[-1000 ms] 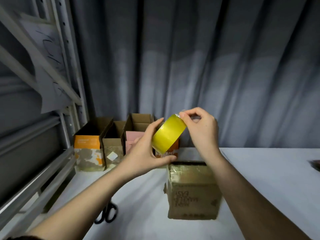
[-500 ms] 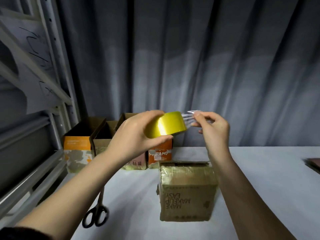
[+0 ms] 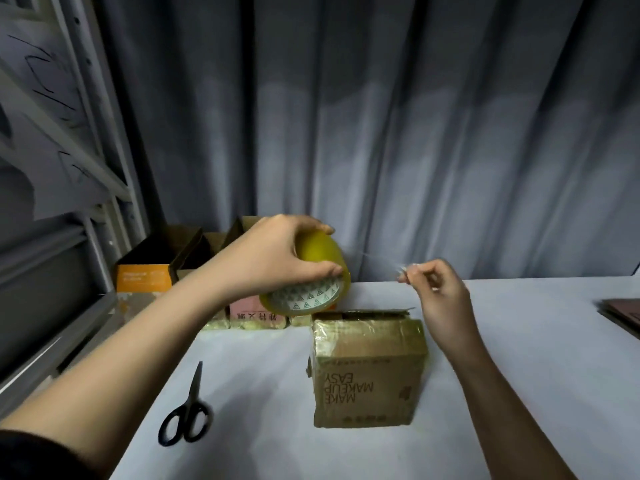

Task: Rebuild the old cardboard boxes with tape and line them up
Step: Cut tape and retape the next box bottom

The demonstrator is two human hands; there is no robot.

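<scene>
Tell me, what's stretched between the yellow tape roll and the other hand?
A thin clear strip of tape, pulled from the roll to the right hand pinching its end, in the head view.

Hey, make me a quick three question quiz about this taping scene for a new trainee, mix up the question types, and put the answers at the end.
1. True or false: the scissors are held in the right hand.
2. Multiple choice: what does the left hand grip? A) the yellow tape roll B) a marker C) a box flap
3. Fill in: the right hand pinches the pulled-out end of the clear tape strip above the box printed "MAKE MAKEUP ____".

Key
1. False: they lie on the white table, left of that box.
2. A
3. EASY
</scene>
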